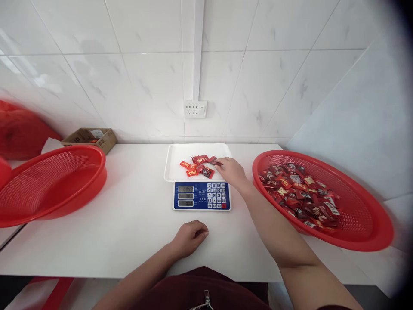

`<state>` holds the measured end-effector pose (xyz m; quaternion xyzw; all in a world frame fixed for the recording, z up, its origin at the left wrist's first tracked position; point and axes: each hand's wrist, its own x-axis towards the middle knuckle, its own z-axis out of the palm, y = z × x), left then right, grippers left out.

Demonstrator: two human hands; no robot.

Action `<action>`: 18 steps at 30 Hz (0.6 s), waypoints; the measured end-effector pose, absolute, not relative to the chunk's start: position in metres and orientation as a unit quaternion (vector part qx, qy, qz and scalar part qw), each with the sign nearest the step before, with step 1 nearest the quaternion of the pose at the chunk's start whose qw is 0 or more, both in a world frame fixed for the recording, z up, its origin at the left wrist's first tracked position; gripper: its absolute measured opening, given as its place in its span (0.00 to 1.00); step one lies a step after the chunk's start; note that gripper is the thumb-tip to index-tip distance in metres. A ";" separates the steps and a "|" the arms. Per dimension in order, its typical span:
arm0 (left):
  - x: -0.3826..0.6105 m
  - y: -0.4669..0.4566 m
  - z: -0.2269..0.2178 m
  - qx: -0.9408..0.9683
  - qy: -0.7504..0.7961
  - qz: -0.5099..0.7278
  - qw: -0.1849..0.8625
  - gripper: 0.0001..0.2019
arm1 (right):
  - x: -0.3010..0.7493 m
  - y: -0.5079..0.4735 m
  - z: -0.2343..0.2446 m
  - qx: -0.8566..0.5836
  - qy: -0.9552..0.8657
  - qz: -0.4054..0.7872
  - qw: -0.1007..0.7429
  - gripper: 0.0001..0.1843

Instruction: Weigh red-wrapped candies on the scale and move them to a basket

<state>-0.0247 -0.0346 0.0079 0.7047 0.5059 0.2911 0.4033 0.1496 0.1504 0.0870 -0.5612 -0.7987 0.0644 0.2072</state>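
Right hand (232, 171): reaches forward to the right edge of the white tray (174, 170), fingertips on a dark red sweet (217, 163).
Right grip: cannot tell whether it pinches the sweet or only touches it.
Left hand (190, 236): rests on the table (135, 224) near its front edge, in front of the scale (202, 196), well apart from the tray.
Left grip: loosely clenched, with nothing in it.
Wrapped sweets (195, 165): a small scatter of red packets lying on the tray, from its middle to its right side.
Tray: sits on top of the scale, towards the back of the table.
Scale: its blue panel of displays and keys faces the person.
Right basket (361, 232): red mesh, just right of the right forearm, heaped with red and dark sweets.
Left basket (48, 181): red mesh, tilted, at the table's left end.
Cardboard box (90, 137): behind the left basket, against the tiled wall.
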 end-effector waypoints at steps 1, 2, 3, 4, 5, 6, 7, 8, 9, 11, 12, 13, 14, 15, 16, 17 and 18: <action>-0.025 -0.035 0.008 0.704 0.505 0.293 0.404 0.09 | 0.150 0.150 0.087 -0.563 -0.798 0.063 0.207 0.15; -0.024 -0.035 0.008 0.703 0.505 0.295 0.404 0.09 | 0.150 0.150 0.087 -0.566 -0.796 0.062 0.206 0.15; -0.024 -0.035 0.008 0.703 0.504 0.297 0.405 0.09 | 0.151 0.150 0.087 -0.570 -0.793 0.061 0.206 0.15; -0.024 -0.035 0.008 0.703 0.503 0.297 0.405 0.09 | 0.151 0.150 0.088 -0.575 -0.790 0.060 0.206 0.14; -0.025 -0.035 0.009 0.704 0.502 0.297 0.406 0.09 | 0.152 0.151 0.088 -0.580 -0.786 0.060 0.206 0.14; -0.025 -0.035 0.009 0.705 0.500 0.297 0.407 0.09 | 0.152 0.151 0.088 -0.584 -0.783 0.059 0.207 0.14; -0.025 -0.035 0.009 0.705 0.500 0.295 0.407 0.09 | 0.152 0.151 0.088 -0.587 -0.780 0.060 0.208 0.14; -0.025 -0.035 0.009 0.706 0.500 0.294 0.406 0.09 | 0.152 0.152 0.088 -0.589 -0.778 0.060 0.209 0.14; -0.025 -0.035 0.009 0.706 0.501 0.294 0.406 0.09 | 0.153 0.152 0.088 -0.589 -0.777 0.061 0.211 0.14; -0.025 -0.036 0.009 0.706 0.500 0.294 0.406 0.09 | 0.153 0.153 0.087 -0.590 -0.776 0.063 0.215 0.15; -0.025 -0.036 0.010 0.706 0.500 0.294 0.406 0.09 | 0.153 0.154 0.087 -0.590 -0.775 0.064 0.218 0.15; -0.025 -0.035 0.010 0.707 0.499 0.294 0.406 0.09 | 0.153 0.154 0.087 -0.590 -0.773 0.065 0.222 0.15; -0.025 -0.035 0.010 0.707 0.499 0.293 0.406 0.09 | 0.153 0.155 0.087 -0.591 -0.772 0.066 0.226 0.15; -0.026 -0.035 0.010 0.707 0.499 0.293 0.406 0.09 | 0.153 0.155 0.087 -0.591 -0.770 0.067 0.231 0.15; -0.026 -0.035 0.010 0.708 0.499 0.293 0.406 0.09 | 0.153 0.155 0.086 -0.591 -0.768 0.069 0.236 0.15; -0.026 -0.035 0.010 0.707 0.499 0.293 0.407 0.09 | 0.154 0.155 0.086 -0.590 -0.767 0.070 0.242 0.15; -0.026 -0.035 0.011 0.706 0.499 0.294 0.408 0.09 | 0.154 0.155 0.086 -0.588 -0.766 0.072 0.249 0.14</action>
